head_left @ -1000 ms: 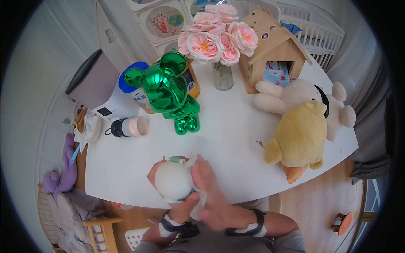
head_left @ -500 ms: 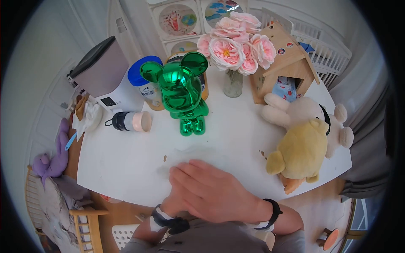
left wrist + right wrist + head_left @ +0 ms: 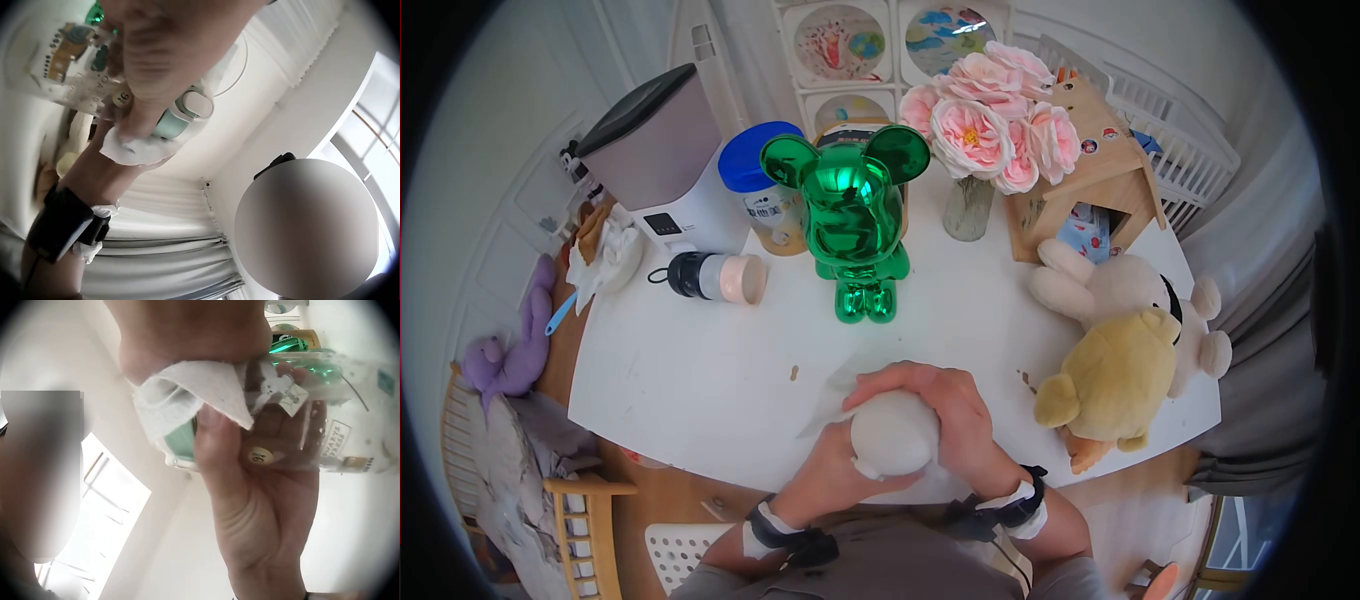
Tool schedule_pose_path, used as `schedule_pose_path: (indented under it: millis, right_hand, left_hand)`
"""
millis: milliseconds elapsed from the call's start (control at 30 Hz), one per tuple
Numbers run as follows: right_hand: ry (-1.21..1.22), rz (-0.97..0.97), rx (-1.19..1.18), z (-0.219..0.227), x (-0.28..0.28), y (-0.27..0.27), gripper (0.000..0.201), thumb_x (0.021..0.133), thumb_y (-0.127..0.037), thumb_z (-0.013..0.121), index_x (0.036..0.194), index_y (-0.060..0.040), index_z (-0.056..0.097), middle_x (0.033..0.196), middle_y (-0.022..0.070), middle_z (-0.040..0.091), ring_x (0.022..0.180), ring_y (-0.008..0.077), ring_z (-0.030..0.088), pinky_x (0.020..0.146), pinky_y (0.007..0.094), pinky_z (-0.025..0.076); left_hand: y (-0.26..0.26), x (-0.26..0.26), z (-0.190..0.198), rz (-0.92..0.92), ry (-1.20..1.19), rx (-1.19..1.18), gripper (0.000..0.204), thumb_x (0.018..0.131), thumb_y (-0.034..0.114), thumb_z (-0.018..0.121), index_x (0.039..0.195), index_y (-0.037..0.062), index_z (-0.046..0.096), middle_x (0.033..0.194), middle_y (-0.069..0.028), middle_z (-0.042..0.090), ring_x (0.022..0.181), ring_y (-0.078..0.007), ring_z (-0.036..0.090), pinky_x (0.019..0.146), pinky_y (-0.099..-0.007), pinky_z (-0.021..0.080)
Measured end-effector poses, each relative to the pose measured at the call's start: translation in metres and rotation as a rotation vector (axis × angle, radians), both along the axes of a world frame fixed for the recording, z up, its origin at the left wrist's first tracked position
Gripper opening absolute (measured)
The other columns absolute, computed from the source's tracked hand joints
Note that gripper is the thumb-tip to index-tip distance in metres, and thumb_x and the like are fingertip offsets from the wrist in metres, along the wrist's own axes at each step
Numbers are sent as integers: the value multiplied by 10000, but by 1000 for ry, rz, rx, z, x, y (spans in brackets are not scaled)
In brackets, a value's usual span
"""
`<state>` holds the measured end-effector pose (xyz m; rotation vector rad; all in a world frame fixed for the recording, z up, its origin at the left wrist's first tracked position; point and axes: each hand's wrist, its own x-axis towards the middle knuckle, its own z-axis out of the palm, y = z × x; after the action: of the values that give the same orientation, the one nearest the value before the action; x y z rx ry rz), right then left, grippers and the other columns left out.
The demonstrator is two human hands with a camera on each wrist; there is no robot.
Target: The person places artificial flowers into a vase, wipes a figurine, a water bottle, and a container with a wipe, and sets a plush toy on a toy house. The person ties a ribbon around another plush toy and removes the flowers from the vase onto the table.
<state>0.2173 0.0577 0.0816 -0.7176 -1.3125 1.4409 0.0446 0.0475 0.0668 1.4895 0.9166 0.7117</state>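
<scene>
A clear bottle with printed pictures [image 3: 69, 65] [image 3: 337, 419] has a rounded white lid [image 3: 895, 432] and a mint-green part [image 3: 172, 125] [image 3: 181, 440]. My left hand [image 3: 845, 470] [image 3: 262, 487] curls round the bottle, its thumb on a crumpled white tissue [image 3: 197, 394] [image 3: 134, 150]. Around the far side of the lid bends my right hand [image 3: 950, 405] [image 3: 187, 331], holding the tissue against the bottle near the lid. In the left wrist view, my left hand [image 3: 181, 56] covers part of the bottle.
A shiny green bear figure [image 3: 855, 220] stands beyond the hands on the white table [image 3: 700, 390]. Left of it are a pink-and-black cup [image 3: 720, 278] and a blue-lidded tub [image 3: 760, 190]. Pink flowers [image 3: 975, 135], a wooden house [image 3: 1090, 150] and plush toys [image 3: 1115, 375] are at right.
The lid, hidden under my hands half a second ago, shows again between them. My right hand has moved from over the left hand to the lid's far right side. The head view has shifted.
</scene>
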Motion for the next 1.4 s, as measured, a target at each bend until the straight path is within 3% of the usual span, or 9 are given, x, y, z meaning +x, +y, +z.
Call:
schedule_pose_path:
  millis: [233, 400, 633, 767, 833, 900, 933, 1267, 1400]
  right_hand:
    - [111, -89, 69, -35, -7, -25, 722, 1043, -528, 276, 1439, 72, 344, 1392, 194, 514, 1275, 273, 511, 1087, 379, 370]
    - [-15, -145, 69, -35, -6, -51, 778, 1038, -537, 289, 1508, 78, 215, 1574, 218, 249, 1455, 308, 267, 1183, 404, 192]
    - [-259, -238, 328, -30, -4, -79, 719, 1024, -452, 393, 1535, 33, 243, 1623, 241, 121, 1516, 375, 80, 1203, 470, 110]
    - [-607, -199, 629, -26, 0, -83, 559, 984, -331, 485, 1441, -9, 471, 1591, 200, 275, 1506, 341, 172, 1206, 485, 129]
    - [-1176, -322, 934, -10, -8, -77, 405, 919, -218, 536, 1274, -49, 632, 1520, 132, 430, 1465, 268, 301, 1200, 493, 188]
    - [-1225, -355, 971, 3, -13, -68, 366, 901, -188, 541, 1226, -58, 646, 1470, 102, 480, 1422, 239, 362, 1186, 487, 226]
    - [-1273, -387, 1013, 8, -16, -62, 329, 883, -158, 547, 1179, -66, 659, 1421, 73, 531, 1380, 209, 422, 1173, 481, 265]
    - [-1164, -540, 884, 31, -29, -18, 229, 810, -92, 617, 1022, -22, 663, 1095, 132, 640, 1016, 267, 635, 931, 419, 490]
    - [-854, -238, 544, 42, -9, 0, 185, 842, -61, 585, 1004, -13, 660, 943, 132, 647, 845, 271, 638, 781, 368, 513]
  left_hand:
    - [6, 1, -14, -52, -114, 54, 748, 683, 106, 859, 1335, 30, 500, 1204, -107, 621, 1148, -202, 589, 978, -343, 464]
    - [6, -3, -29, -80, -68, 116, 1182, 658, 70, 858, 1520, 78, 50, 1355, -163, 453, 1271, -253, 467, 1071, -381, 384]
    - [-3, 7, -17, 36, -197, 82, 1215, 672, 32, 854, 1549, 83, 14, 1295, -143, 477, 1251, -241, 487, 1078, -373, 383]
    - [-2, 8, -32, 75, -201, 89, 956, 832, 179, 751, 1538, 98, 111, 1306, -142, 472, 1249, -241, 489, 1058, -359, 394]
    - [1, 5, -46, 66, -145, 109, 848, 898, 269, 691, 1532, 104, 152, 1323, -142, 469, 1250, -237, 491, 1050, -355, 401]
    - [5, -3, -60, -195, 312, 700, 689, 965, 447, 549, 1470, 80, 259, 1349, -140, 470, 1254, -219, 493, 1038, -351, 410]
    - [5, -3, -63, -200, 311, 699, 689, 965, 447, 549, 1470, 80, 259, 1349, -140, 470, 1254, -219, 493, 1038, -351, 410]
    - [-8, 22, -89, -10, -517, -198, 630, 977, 489, 494, 1409, 61, 326, 1363, -136, 475, 1239, -209, 509, 1009, -358, 436]
    - [-13, 28, -96, 74, -831, -571, 616, 982, 505, 471, 1384, 54, 353, 1369, -134, 477, 1233, -205, 516, 997, -361, 446]
